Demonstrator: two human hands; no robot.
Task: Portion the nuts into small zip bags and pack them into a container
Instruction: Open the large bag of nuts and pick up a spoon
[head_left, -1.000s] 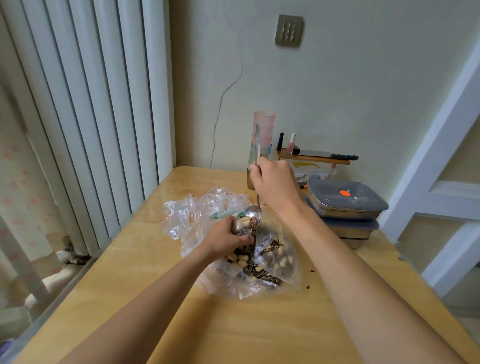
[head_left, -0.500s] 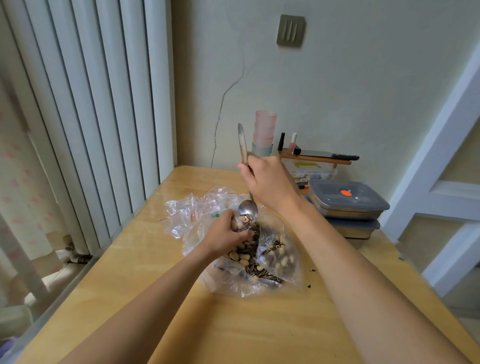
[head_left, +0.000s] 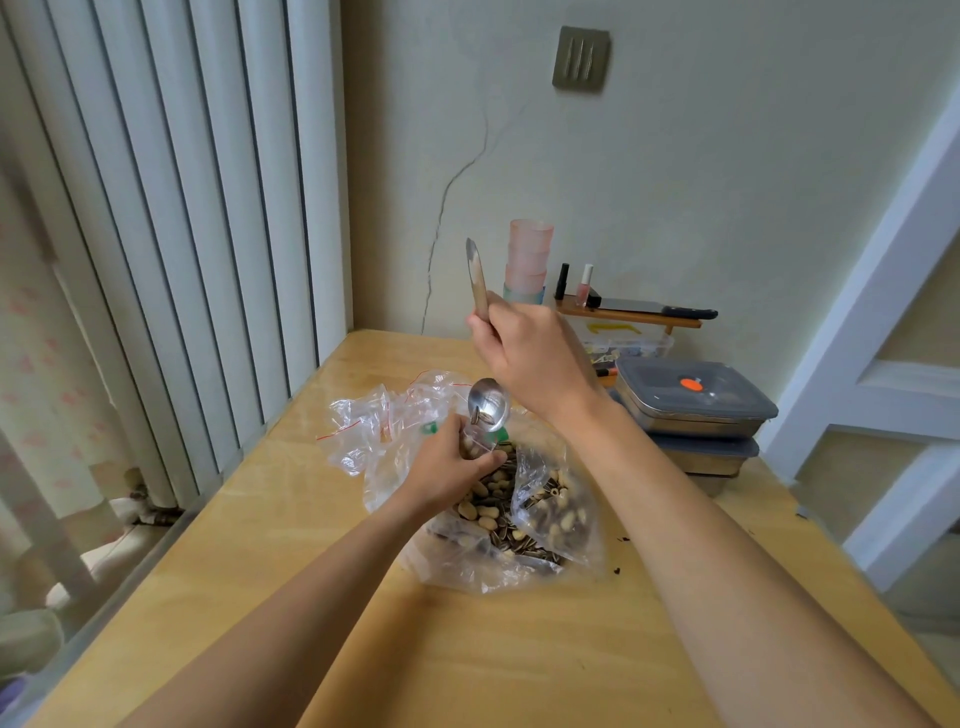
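Cracked cream wall (head_left: 675, 171); white vertical blinds (head_left: 171, 208) left; wooden table (head_left: 467, 649).

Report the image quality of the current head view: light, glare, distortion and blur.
Head view: soft, even daylight with only faint shadows on the table; wide-angle lens bows the door frame at the right edge and stretches both forearms; the spoon bowl shows a bright reflection; the large nut bag glints in places; left hand and right hand look reasonably sharp.
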